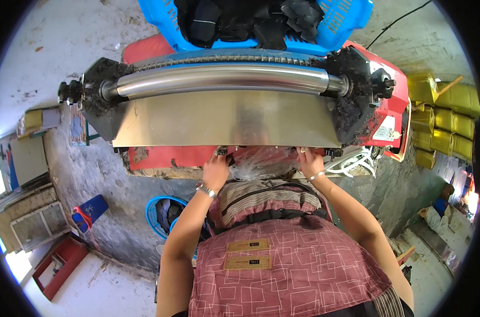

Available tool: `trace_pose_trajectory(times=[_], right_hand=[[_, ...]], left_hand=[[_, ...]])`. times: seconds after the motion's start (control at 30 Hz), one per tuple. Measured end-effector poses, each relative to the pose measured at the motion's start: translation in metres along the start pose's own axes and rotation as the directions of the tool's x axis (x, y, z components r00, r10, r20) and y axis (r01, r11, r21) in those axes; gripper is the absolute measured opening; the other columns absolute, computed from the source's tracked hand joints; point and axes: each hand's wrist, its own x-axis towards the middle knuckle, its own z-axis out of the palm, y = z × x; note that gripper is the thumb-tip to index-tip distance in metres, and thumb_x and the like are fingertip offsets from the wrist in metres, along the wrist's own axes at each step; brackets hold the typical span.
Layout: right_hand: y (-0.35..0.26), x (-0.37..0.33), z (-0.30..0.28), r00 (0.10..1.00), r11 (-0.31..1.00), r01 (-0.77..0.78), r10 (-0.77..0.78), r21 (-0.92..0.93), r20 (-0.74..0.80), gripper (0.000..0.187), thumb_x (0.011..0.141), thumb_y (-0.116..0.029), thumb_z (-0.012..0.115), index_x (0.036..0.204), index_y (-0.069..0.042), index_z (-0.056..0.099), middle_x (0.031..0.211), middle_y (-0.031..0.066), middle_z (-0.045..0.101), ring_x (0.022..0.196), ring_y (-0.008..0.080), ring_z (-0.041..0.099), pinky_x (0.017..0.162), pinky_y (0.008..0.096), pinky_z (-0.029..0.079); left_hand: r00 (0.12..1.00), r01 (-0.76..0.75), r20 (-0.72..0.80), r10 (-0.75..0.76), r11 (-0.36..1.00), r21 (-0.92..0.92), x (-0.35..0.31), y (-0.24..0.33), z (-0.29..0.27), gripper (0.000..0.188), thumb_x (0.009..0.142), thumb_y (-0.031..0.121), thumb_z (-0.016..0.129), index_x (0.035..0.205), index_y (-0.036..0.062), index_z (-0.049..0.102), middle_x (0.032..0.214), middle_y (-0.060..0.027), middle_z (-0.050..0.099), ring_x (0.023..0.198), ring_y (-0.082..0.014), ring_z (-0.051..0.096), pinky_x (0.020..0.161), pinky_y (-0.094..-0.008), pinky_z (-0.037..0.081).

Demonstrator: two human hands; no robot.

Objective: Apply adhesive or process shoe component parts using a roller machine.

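My left hand (pixel 217 170), with a watch on the wrist, reaches up to the front edge of a metal plate (pixel 224 117) on a roller machine. Its fingers curl at a small dark bracket (pixel 221 151) below that edge; what they grip is hidden. My right hand (pixel 309 161), wearing a ring and a bracelet, is at the same edge farther right. Those fingers are bent, their tips partly out of sight under the plate. Crumpled clear plastic film (pixel 264 162) hangs between the two hands. Behind the plate lies a shiny steel roller (pixel 224 79).
A blue basket (pixel 351 18) of black scraps stands beyond the machine's red body (pixel 396 92). Yellow containers (pixel 454 127) are stacked at right, near white tubing (pixel 353 165). A second blue basket (pixel 149 214) stands on the floor at left, and a dark blue bin (pixel 94 211) lies farther left.
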Motion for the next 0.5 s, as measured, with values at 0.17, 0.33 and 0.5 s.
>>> trace_pose_trajectory(times=[0.17, 0.33, 0.5], right_hand=[[-0.033, 0.022, -0.009, 0.989, 0.97, -0.093, 0.062, -0.226, -0.137, 0.021, 0.079, -0.014, 0.049, 0.098, -0.008, 0.054, 0.092, 0.0134, 0.059, 0.084, 0.032, 0.055, 0.071, 0.0426, 0.045], [-0.026, 0.028, -0.006, 0.93, 0.839, 0.235, -0.341, -0.491, -0.138, 0.029, 0.07, -0.021, 0.06, 0.096, -0.009, 0.057, 0.099, 0.0098, 0.056, 0.088, 0.0292, 0.056, 0.077, 0.043, 0.042], [-0.01, 0.017, 0.004, 0.879, 0.83, 0.426, -0.474, -0.361, -0.052, 0.021, 0.07, -0.015, 0.054, 0.091, -0.01, 0.056, 0.1, 0.0074, 0.055, 0.096, 0.0262, 0.053, 0.082, 0.0449, 0.039]], left_hand=[[0.975, -0.222, -0.062, 0.216, 0.965, -0.14, -0.006, 0.027, -0.029, 0.022, 0.074, 0.016, 0.06, 0.093, 0.0069, 0.056, 0.091, -0.0127, 0.057, 0.077, -0.0319, 0.056, 0.064, -0.0387, 0.047], [0.95, 0.287, -0.064, -0.305, 0.936, -0.206, 0.032, 0.042, 0.029, 0.03, 0.074, 0.024, 0.06, 0.096, 0.0055, 0.055, 0.097, -0.0145, 0.057, 0.083, -0.0329, 0.055, 0.069, -0.04, 0.046], [0.958, 0.216, -0.17, -0.232, 0.971, -0.103, 0.043, 0.033, 0.048, 0.031, 0.071, 0.022, 0.064, 0.094, 0.0023, 0.058, 0.097, -0.0171, 0.057, 0.087, -0.0379, 0.052, 0.077, -0.0447, 0.041]])
